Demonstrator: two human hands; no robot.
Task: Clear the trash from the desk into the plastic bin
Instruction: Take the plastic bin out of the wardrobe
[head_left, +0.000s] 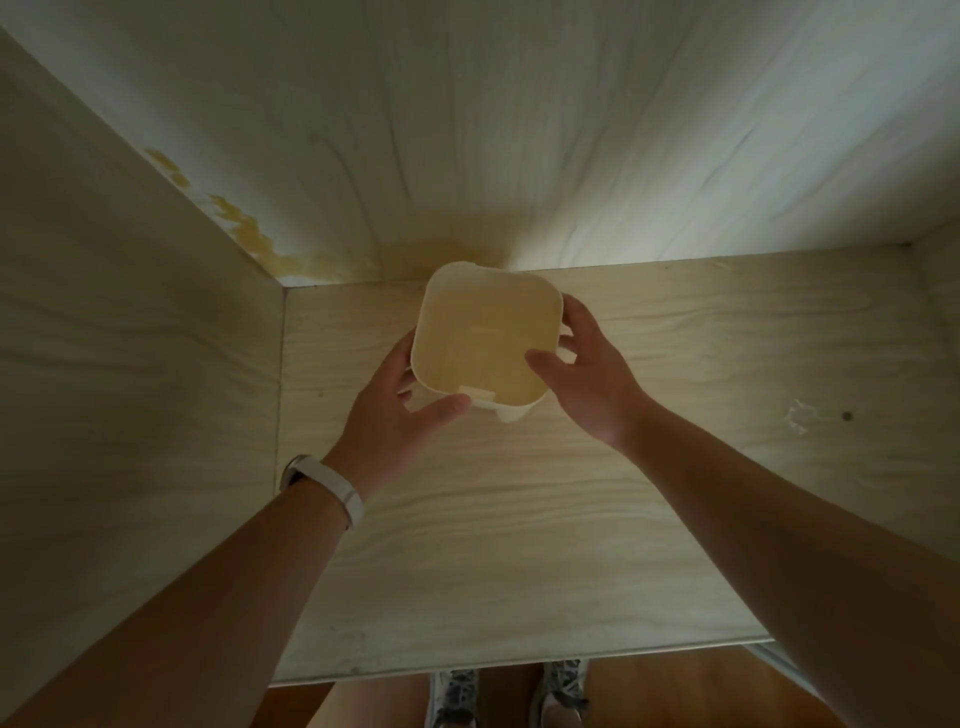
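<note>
Two bare forearms reach over a pale wooden desk (519, 545) to a cream plastic bin (483, 332) at its far edge.

Left of the desk, a side panel (130, 364) rises flush with the edge, closing that side. The left hand (395, 421), with a white wristband (332, 486), curls its fingers round the bin's left wall, thumb on the near rim. The bin's mouth faces up, close against the stained back wall (519, 130); whether it rests on the desk or is lifted, I cannot tell. The right hand (592, 384) grips the right side, thumb over the rim. Bare desktop runs right of it. Below the front edge show two shoes (457, 696).
</note>
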